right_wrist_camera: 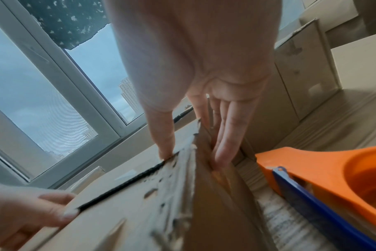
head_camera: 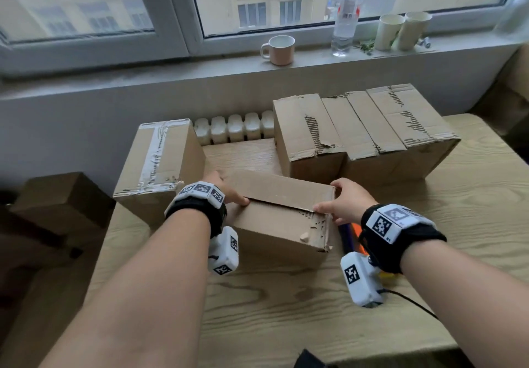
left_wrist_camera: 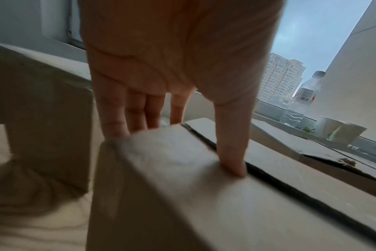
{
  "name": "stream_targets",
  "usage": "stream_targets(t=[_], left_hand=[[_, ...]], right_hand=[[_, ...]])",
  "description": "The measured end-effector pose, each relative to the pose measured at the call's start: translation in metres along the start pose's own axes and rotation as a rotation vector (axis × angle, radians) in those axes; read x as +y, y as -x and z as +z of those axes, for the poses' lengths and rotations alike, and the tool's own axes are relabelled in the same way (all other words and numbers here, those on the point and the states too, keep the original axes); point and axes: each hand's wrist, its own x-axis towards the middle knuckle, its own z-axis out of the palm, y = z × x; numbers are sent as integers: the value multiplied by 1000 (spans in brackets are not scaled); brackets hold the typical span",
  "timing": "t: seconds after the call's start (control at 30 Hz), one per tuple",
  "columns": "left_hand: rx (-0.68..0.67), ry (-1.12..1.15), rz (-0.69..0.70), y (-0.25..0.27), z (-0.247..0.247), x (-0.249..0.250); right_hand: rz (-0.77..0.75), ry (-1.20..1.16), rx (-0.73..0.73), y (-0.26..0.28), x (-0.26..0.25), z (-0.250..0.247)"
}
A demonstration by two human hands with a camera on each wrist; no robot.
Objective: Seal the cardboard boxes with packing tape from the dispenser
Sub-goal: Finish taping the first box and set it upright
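Note:
A brown cardboard box (head_camera: 280, 224) sits on the wooden table (head_camera: 286, 310) right in front of me, its top flaps folded down with a dark seam (head_camera: 280, 206) between them. My left hand (head_camera: 226, 190) grips the box's left end, thumb on top beside the seam and fingers down the side (left_wrist_camera: 118, 118). My right hand (head_camera: 343, 204) grips the right end the same way, thumb (right_wrist_camera: 166, 149) at the torn seam edge. An orange and blue tape dispenser (right_wrist_camera: 311, 178) lies on the table just right of the box, under my right wrist (head_camera: 350, 234).
A taped box (head_camera: 160, 161) stands at the back left. Three untaped boxes (head_camera: 366, 133) line the back right. A radiator (head_camera: 234, 127) runs behind them. The sill holds a mug (head_camera: 279, 50), a bottle (head_camera: 346, 18) and paper cups (head_camera: 400, 30). More boxes (head_camera: 57, 201) sit left of the table.

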Motion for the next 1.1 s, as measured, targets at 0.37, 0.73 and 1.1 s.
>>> stream_targets(t=[0.37,0.73,1.1], left_hand=[[47,2,153,45,26,-10],[11,322,95,46,53,-15],[85,449,145,55,57,-18]], right_hand=[[-115,-57,-8,-4,24,-10],[6,433,95,-21,99,-33],[93,576,-50,-24,112,-8]])
